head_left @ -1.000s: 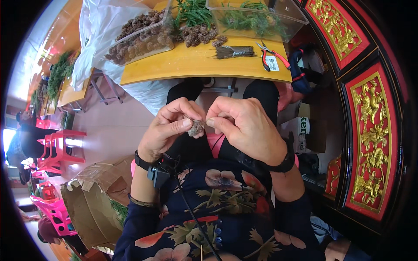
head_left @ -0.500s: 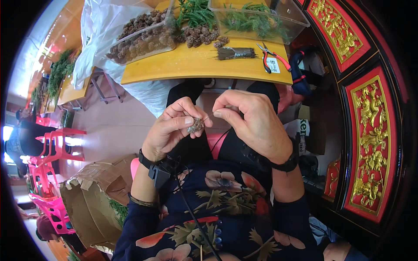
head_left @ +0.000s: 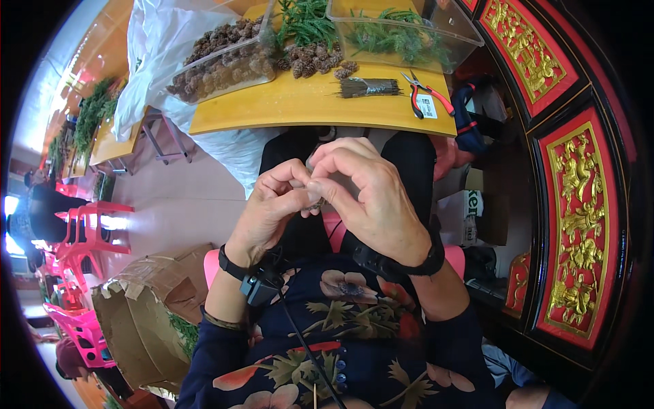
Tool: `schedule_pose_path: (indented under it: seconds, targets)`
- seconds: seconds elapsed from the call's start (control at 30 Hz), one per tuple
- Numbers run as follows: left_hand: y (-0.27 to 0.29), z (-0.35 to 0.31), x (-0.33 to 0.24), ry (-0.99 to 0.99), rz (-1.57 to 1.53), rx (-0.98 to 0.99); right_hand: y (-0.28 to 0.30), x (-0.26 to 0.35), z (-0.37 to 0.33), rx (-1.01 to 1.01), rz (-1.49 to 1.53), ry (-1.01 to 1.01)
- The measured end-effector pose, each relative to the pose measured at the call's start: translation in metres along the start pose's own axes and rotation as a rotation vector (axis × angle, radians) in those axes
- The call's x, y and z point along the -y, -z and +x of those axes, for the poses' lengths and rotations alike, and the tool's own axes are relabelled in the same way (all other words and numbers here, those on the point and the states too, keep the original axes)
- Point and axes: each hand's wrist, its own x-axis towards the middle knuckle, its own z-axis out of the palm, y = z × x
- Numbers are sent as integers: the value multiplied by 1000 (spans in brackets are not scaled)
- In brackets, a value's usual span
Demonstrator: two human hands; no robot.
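Observation:
Over my lap, my left hand (head_left: 276, 204) pinches a small brown pine cone (head_left: 318, 204), which shows only in part below the fingertips. My right hand (head_left: 371, 198) meets it there, thumb and forefinger pressed together against the left thumb. A thin wire ran from the cone to the right fingers a moment ago; the fingers now hide it. On the yellow table (head_left: 272, 112) ahead lie a bundle of thin dark wires (head_left: 368, 87) and red-handled pliers (head_left: 426, 94). Loose pine cones (head_left: 310, 60) are heaped behind them.
A clear bin of pine cones (head_left: 228, 68) stands at the table's left, and a clear bin with green sprigs (head_left: 402, 41) at its right. A torn cardboard box (head_left: 146, 307) is at my lower left. Pink stools (head_left: 92, 228) stand farther left; a carved red-and-gold panel (head_left: 575, 225) is on my right.
My right hand has moved left and in to meet the left hand, which has shifted slightly right. The pine cone, plainly seen before, is now mostly covered by fingers.

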Motion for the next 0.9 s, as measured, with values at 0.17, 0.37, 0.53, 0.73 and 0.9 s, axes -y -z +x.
schedule_pose_path:
  seconds: [0.17, 0.37, 0.53, 0.73, 0.9]
  targets:
    - [0, 0, -3, -74, -74, -86, -16, -6, -2, -133, 199, -173]
    - [7, 0, -8, -22, -290, -46, -15, -6, -2, -113, 532, -417]
    - [10, -2, -8, -14, -375, -17, -17, -2, 1, -5, 394, -342]
    - [1, -6, -14, -1, -342, -18, -16, 3, 4, -13, 377, -312]
    - [-12, -9, -24, 107, -228, -34, -16, 9, 5, -68, 368, -310]
